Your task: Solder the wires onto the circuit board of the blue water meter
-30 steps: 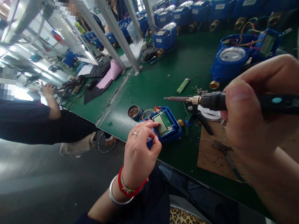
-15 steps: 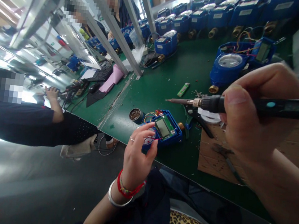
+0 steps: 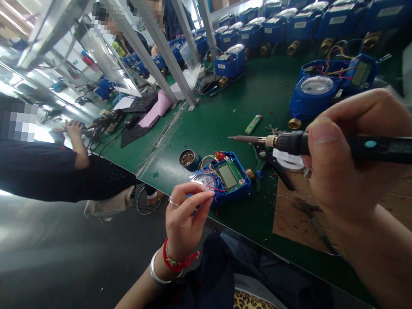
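Observation:
My right hand [image 3: 356, 153] is wrapped round a black soldering iron [image 3: 293, 142], held level with its tip pointing left above the green bench. Lower down, my left hand [image 3: 187, 215] is closed in a pinch at the near side of an opened blue water meter [image 3: 242, 181]. Thin red wires [image 3: 210, 184] run from the meter to those pinched fingertips. The meter has a circuit board with a grey display [image 3: 228, 175], a round dial [image 3: 204, 180] partly behind my fingers, and a brass fitting [image 3: 250, 174].
A small tin [image 3: 187, 158] stands left of the meter. Cutters [image 3: 266, 157], a white roll [image 3: 288, 160] and a cardboard sheet [image 3: 288, 220] with pliers lie to the right. Behind are a green-and-white strip [image 3: 253, 124], another opened meter [image 3: 313, 95] and several blue meters. A co-worker [image 3: 31, 168] is at left.
My left hand has drawn back slightly towards me and its fingertips have closed in a pinch, uncovering more of the dial. The soldering iron has hardly moved.

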The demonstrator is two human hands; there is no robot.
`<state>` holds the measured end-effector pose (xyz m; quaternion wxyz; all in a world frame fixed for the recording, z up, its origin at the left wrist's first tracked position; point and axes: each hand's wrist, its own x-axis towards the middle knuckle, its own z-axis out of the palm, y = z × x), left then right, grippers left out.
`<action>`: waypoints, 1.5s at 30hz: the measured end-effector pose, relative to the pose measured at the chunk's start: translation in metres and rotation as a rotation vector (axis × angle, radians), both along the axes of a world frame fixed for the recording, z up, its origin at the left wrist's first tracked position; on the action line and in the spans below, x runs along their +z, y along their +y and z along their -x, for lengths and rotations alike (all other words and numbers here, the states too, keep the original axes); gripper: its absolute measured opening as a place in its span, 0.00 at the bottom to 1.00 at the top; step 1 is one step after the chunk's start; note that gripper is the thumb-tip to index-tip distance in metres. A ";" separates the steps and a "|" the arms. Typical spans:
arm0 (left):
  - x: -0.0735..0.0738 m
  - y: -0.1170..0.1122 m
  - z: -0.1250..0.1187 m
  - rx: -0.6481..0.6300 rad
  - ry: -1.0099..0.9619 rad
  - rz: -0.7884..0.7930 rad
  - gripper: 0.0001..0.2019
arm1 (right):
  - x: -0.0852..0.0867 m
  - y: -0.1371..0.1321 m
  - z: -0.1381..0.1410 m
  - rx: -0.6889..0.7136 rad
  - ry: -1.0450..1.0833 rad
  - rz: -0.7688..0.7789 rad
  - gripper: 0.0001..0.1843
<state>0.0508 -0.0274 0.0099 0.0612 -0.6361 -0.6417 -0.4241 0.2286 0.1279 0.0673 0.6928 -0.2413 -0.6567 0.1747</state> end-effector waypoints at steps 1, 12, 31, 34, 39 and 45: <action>0.000 0.000 0.000 -0.012 0.012 0.000 0.09 | 0.000 0.000 0.000 0.003 -0.005 0.011 0.09; 0.003 0.008 -0.010 -0.181 -0.060 0.067 0.08 | 0.004 -0.003 0.000 0.054 0.024 0.057 0.10; 0.001 0.011 -0.020 -0.045 -0.342 0.056 0.06 | 0.003 -0.009 -0.003 0.099 -0.053 0.143 0.12; 0.004 0.011 -0.022 -0.027 -0.289 0.060 0.06 | 0.003 -0.009 -0.004 0.111 -0.067 0.153 0.12; 0.007 0.014 -0.027 0.076 -0.095 0.047 0.04 | 0.004 -0.012 -0.005 0.120 -0.059 0.179 0.12; 0.007 0.021 -0.028 0.068 0.034 0.043 0.06 | 0.005 -0.011 -0.005 0.070 -0.088 0.171 0.12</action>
